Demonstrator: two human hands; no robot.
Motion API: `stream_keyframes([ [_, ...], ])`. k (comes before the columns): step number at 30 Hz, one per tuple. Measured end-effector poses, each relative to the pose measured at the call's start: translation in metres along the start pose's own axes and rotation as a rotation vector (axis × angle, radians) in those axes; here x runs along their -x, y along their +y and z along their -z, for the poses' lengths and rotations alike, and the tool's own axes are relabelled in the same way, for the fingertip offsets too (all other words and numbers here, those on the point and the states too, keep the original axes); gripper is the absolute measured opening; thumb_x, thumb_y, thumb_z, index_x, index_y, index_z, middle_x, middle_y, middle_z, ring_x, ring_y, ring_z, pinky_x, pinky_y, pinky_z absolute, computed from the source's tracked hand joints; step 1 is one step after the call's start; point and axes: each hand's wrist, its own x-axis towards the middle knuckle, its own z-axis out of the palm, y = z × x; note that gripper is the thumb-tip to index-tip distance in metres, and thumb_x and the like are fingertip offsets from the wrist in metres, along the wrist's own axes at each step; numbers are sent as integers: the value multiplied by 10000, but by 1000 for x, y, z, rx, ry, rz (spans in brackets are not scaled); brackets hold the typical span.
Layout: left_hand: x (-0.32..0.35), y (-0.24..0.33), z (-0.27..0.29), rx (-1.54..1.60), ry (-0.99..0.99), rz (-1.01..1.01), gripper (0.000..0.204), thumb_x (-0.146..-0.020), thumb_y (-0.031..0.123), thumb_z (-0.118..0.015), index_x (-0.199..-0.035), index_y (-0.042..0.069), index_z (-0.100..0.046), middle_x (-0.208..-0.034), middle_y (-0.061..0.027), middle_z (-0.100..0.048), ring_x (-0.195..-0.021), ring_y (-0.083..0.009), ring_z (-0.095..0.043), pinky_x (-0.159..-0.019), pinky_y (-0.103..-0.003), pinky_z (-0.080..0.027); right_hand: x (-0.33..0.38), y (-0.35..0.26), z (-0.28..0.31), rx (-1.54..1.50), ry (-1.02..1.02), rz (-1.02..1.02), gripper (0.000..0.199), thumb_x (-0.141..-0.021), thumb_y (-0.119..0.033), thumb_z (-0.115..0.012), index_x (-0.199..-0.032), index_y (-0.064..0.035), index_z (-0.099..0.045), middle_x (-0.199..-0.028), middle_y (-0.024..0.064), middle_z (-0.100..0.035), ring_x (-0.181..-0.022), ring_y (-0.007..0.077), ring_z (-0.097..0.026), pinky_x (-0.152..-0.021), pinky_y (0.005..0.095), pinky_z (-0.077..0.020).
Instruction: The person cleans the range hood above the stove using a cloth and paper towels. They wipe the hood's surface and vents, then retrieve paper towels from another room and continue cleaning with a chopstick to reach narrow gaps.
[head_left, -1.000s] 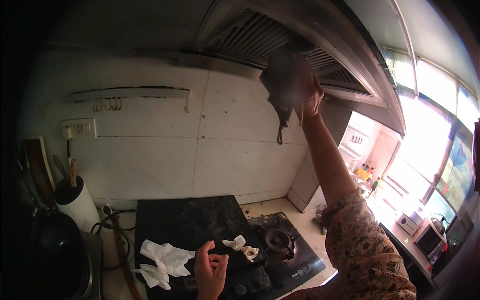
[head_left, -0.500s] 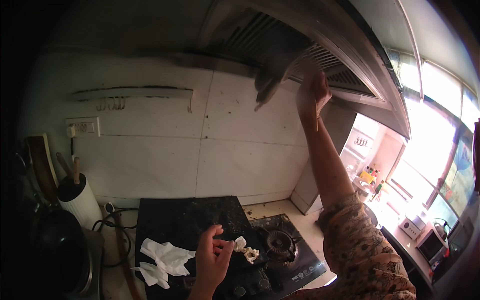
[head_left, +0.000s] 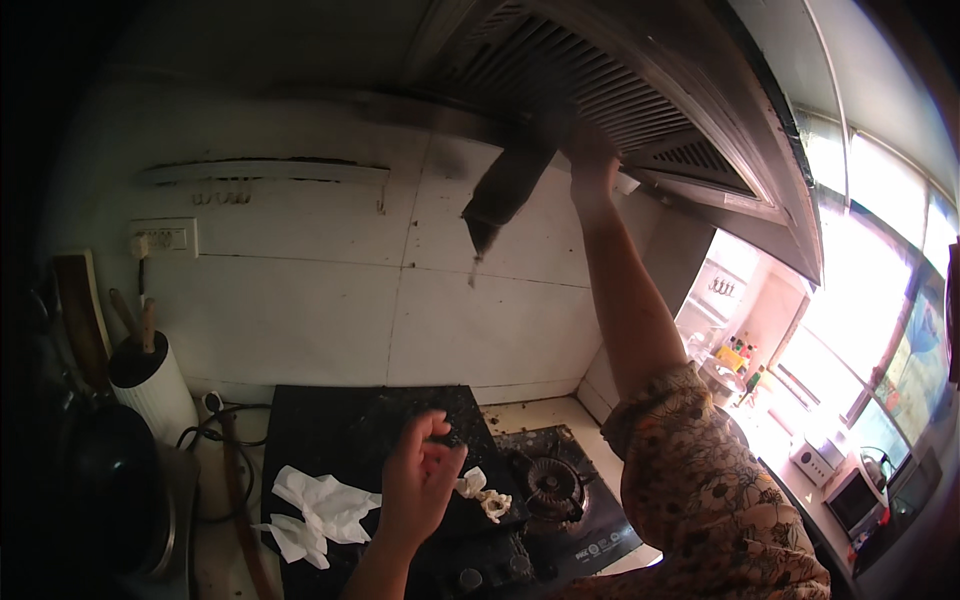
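My right hand is raised to the dark slatted underside of the range hood. It looks closed, but blur and shadow hide what it holds. Left of that hand, a long dark shape slants down in front of the wall to a pointed tip; whether it is an object or a shadow I cannot make out. Low over the black stove cover my left hand is open and empty, fingers loosely curled. Crumpled white tissues lie left of it, and a soiled crumpled tissue to its right.
A gas burner stands at the right of the stove. Left are a white knife holder, a black pan and a cable. A hook rail and a socket are on the tiled wall. A microwave sits far right.
My right hand has moved left along the hood, and the thin stick seen in it earlier no longer shows. The dark shape reaches lower and farther left. My left hand has barely shifted.
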Motion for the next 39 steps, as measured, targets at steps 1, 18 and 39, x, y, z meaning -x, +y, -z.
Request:
stream_keyframes([
  [1, -11, 4, 0, 16, -20, 6, 355, -798, 76, -584, -1118, 30, -437, -996, -81, -497, -745, -87, -528, -639, -210, -429, 7, -4, 3, -288, -31, -126, 217, -870, -211, -464, -930, -38, -578, -867, 92, -597, -802, 203, -580, -674, 307, -463],
  [18, -202, 27, -86, 175, -221, -303, 822, -693, 297, -682, -1330, 49, -226, -1248, -158, -388, -1105, -215, -426, -922, -310, -350, 86, -38, 39, -1143, 53, -640, 195, -866, -146, -441, -945, 21, -505, -930, 94, -567, -927, 221, -544, -825, 282, -429],
  [39, -178, 65, -74, 97, -210, 9, 424, -821, 422, -547, -989, 33, -531, -822, -52, -597, -730, -95, -565, -626, -218, -468, 190, -123, 104, -154, -864, -759, 371, -924, -235, -394, -1232, -28, -390, -959, 84, -575, -892, 161, -557, -781, 255, -442],
])
